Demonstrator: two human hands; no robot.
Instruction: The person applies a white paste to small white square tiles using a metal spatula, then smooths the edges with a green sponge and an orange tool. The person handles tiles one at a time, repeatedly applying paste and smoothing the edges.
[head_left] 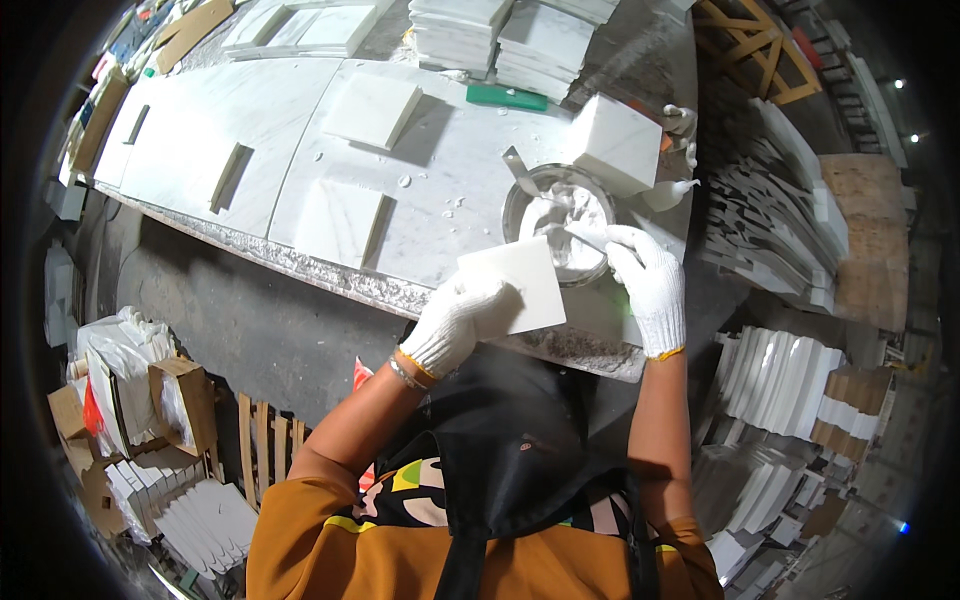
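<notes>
Gripping a smooth white square tile (512, 283), left hand (455, 325) knit-gloved.

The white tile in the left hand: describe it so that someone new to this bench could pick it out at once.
Start at the long marble worktop and follow its near edge to the round metal bowl of white paste. Just in front of the bowl, the gloved left hand holds a small square white tile. Unlike the slabs lying flat or stacked behind, it is lifted off the top.

Brown cardboard boxes (185, 400) lower left, prob. w/ white tiles.
</notes>
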